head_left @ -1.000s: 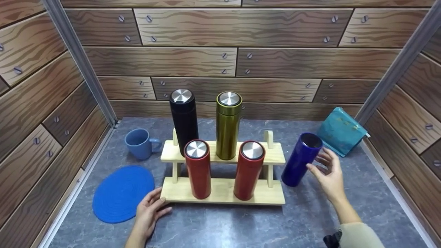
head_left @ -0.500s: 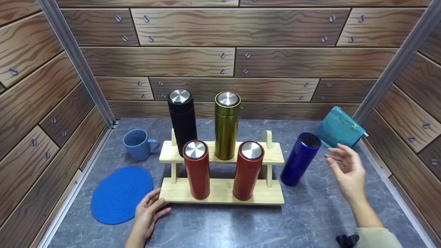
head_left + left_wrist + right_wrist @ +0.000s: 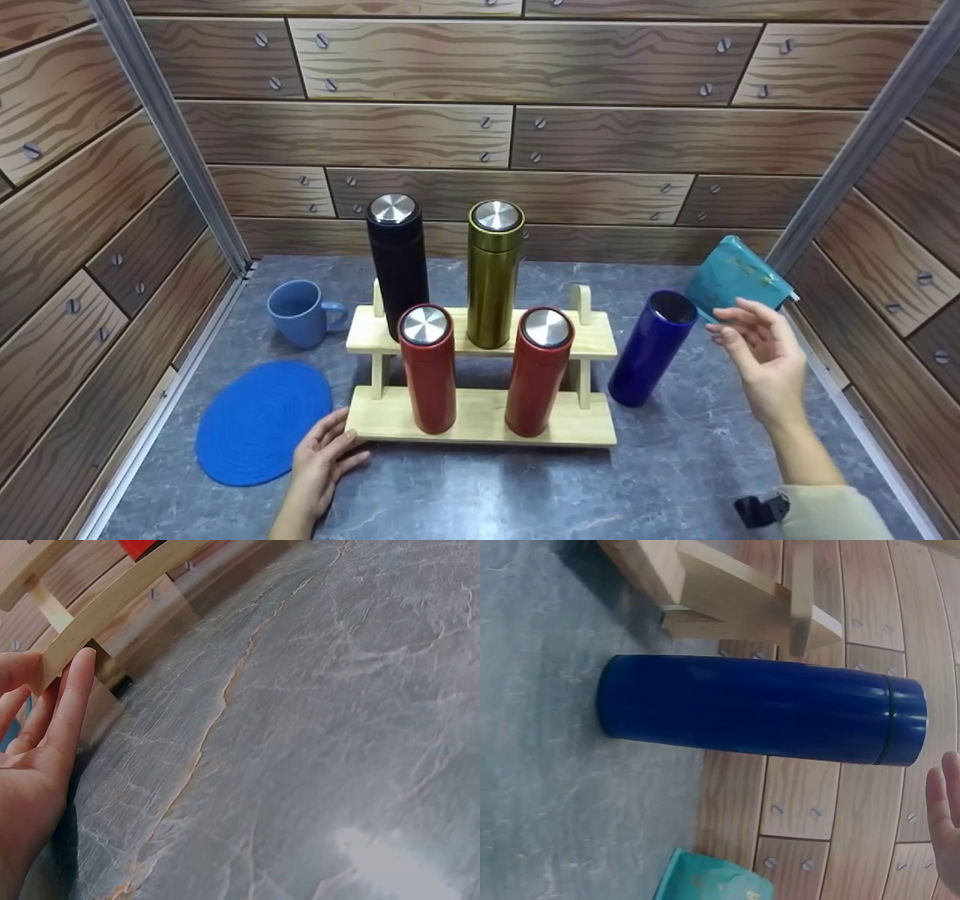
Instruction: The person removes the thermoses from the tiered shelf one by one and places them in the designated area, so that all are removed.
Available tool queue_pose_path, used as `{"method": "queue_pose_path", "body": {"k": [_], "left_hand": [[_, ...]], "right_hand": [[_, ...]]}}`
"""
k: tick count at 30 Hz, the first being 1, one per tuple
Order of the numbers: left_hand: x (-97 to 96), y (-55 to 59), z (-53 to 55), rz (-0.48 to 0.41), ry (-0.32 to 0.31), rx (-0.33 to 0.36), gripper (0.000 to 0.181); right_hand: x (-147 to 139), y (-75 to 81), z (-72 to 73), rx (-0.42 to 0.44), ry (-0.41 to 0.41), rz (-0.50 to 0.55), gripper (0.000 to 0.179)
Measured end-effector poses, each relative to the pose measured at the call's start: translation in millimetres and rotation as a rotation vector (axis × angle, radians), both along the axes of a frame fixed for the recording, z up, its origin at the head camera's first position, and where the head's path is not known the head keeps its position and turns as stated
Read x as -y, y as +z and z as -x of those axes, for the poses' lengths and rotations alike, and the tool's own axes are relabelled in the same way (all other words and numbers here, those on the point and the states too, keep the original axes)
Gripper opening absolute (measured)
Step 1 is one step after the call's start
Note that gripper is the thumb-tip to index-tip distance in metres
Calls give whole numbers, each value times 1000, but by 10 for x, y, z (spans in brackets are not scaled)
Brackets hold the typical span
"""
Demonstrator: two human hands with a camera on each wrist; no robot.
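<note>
Honestly, the left side looks sorted: the left hand (image 3: 319, 465) pinches the near left corner of the two-tier pale wooden stand (image 3: 480, 412), low and left of centre in the head view. Good way to steady it, just don't tug, since the tall red cylindrical flasks (image 3: 431, 375) on its lower shelf could probably wobble.

The glossy dark-blue cylindrical flask (image 3: 649, 352) stands upright on the grey marbled tabletop (image 3: 480, 495), right of centre, close beside the stand. The right hand (image 3: 772, 367) hovers off its right side, fingers loosely bent, thumb a bit apart, holding nothing. For a grip I'd wrap round mid-body; that smooth finish is likely slippery, and a shove up top might topple it. Mind the teal pouch (image 3: 731, 277) behind those fingers, easy to brush with a knuckle.
</note>
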State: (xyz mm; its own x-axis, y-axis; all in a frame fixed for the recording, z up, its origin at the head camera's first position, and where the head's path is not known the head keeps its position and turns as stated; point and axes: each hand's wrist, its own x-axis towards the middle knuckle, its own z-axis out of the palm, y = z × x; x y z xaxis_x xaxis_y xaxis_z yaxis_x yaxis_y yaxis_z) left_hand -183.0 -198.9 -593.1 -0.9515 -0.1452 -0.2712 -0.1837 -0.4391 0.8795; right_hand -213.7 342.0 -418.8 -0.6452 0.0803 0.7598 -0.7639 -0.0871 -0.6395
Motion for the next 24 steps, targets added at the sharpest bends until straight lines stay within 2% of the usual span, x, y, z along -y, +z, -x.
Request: {"method": "queue_pose_path", "body": {"k": [12, 16, 24], "left_hand": [[-15, -27, -3, -7, -12, -33, 59], [1, -24, -6, 9, -5, -8, 59], [7, -18, -18, -6, -5, -21, 55]], "right_hand": [[270, 256, 130, 25, 130, -57, 35], [409, 308, 192, 36, 127, -112, 35], [660, 387, 268, 61, 125, -144, 33]]}}
